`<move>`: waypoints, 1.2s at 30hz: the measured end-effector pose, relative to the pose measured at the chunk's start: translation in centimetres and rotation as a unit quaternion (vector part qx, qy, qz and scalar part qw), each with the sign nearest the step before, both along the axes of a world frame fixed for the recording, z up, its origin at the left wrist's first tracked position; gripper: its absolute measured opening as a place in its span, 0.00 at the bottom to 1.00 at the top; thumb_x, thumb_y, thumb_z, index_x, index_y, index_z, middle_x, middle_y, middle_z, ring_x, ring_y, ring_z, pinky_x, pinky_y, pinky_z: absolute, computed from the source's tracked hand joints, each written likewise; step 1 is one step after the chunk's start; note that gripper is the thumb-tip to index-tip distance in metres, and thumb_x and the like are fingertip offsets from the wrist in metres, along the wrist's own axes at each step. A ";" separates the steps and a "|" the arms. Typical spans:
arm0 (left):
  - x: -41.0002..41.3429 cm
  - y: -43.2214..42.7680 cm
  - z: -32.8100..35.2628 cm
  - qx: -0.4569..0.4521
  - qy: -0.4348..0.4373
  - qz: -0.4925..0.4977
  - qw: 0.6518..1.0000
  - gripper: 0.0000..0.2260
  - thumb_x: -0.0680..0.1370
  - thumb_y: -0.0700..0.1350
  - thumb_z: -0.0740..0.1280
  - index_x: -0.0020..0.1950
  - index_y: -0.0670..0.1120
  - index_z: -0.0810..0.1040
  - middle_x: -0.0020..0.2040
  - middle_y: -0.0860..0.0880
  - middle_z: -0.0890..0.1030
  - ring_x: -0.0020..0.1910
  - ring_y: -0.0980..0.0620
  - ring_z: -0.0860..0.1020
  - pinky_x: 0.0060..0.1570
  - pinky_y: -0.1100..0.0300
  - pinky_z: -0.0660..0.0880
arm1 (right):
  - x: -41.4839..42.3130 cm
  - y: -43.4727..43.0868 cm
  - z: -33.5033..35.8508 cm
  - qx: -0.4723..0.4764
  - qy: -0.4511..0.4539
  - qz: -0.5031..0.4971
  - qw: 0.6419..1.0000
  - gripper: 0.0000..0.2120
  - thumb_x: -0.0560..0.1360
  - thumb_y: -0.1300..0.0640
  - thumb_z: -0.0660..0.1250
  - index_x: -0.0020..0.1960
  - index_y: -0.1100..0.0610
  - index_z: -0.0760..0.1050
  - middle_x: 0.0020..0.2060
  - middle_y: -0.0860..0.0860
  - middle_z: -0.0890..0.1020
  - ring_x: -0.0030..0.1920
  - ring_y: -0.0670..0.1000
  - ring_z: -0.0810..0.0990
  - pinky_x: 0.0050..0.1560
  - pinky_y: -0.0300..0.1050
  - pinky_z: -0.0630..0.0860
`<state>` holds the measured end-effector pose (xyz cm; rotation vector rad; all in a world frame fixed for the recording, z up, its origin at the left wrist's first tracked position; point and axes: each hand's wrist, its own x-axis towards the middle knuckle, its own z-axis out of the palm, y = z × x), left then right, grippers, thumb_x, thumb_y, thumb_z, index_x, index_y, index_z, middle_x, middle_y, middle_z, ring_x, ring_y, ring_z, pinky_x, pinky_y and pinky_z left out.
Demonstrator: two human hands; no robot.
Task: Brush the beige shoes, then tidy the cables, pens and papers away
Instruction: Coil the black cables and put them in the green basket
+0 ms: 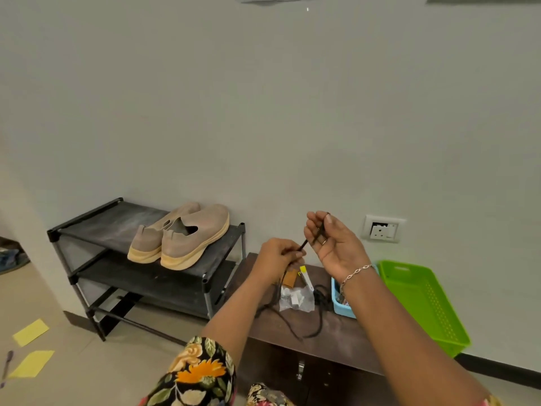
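Pale bare wall (263,112) fills most of the view, with a white wall socket (382,229) at about 3 o'clock from the hands. Below them a dark wooden worktop (336,335) carries loose loops of black cable (303,245), a clear plastic bag (295,300) of small parts, a small blue basket (341,309) and, at its 3 o'clock end, a green basket (421,300). The left hand (279,254) has its grip closed, pinching the cable between thumb and fingertips. The right hand (333,244), palm toward the camera and wearing a bracelet (355,272), has its grip curled around a few gathered turns of the same cable. A short taut stretch runs between the two hands, and both are raised above the worktop. At 9 o'clock from the hands the beige shoes (187,235) sit side by side on the top shelf of a black shoe rack (117,218), heels toward the camera. On the tiled floor (58,288), at 8 o'clock in the view, lie two yellow papers (30,332), with a pen (7,366) just beside the nearer one.
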<state>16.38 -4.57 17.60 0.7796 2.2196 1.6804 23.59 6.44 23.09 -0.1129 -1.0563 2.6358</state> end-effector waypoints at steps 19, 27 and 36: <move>0.2 -0.9 3.6 -0.107 0.231 -0.038 0.966 0.05 0.74 0.37 0.68 0.46 0.36 0.81 0.44 0.41 0.80 0.41 0.50 0.76 0.41 0.66 0.69 | 0.8 1.2 -3.9 0.556 -0.173 0.029 0.812 0.19 0.82 0.59 0.52 0.35 0.57 0.73 0.24 0.50 0.68 0.23 0.45 0.65 0.25 0.32 0.64; 0.2 -1.2 2.8 -0.026 0.132 0.001 0.991 0.04 0.76 0.38 0.67 0.43 0.41 0.80 0.32 0.52 0.77 0.29 0.64 0.73 0.34 0.71 0.70 | 1.5 0.1 -2.4 0.107 -0.128 0.172 0.971 0.16 0.81 0.54 0.51 0.38 0.58 0.68 0.21 0.48 0.68 0.18 0.43 0.62 0.22 0.34 0.65; 1.2 -1.6 0.4 -0.082 0.086 -0.040 0.992 0.07 0.77 0.38 0.65 0.51 0.39 0.81 0.30 0.54 0.75 0.26 0.66 0.72 0.31 0.73 0.69 | 0.0 0.1 -1.7 0.075 0.066 -0.114 0.988 0.13 0.80 0.59 0.54 0.45 0.61 0.75 0.40 0.53 0.85 0.43 0.48 0.84 0.47 0.36 0.79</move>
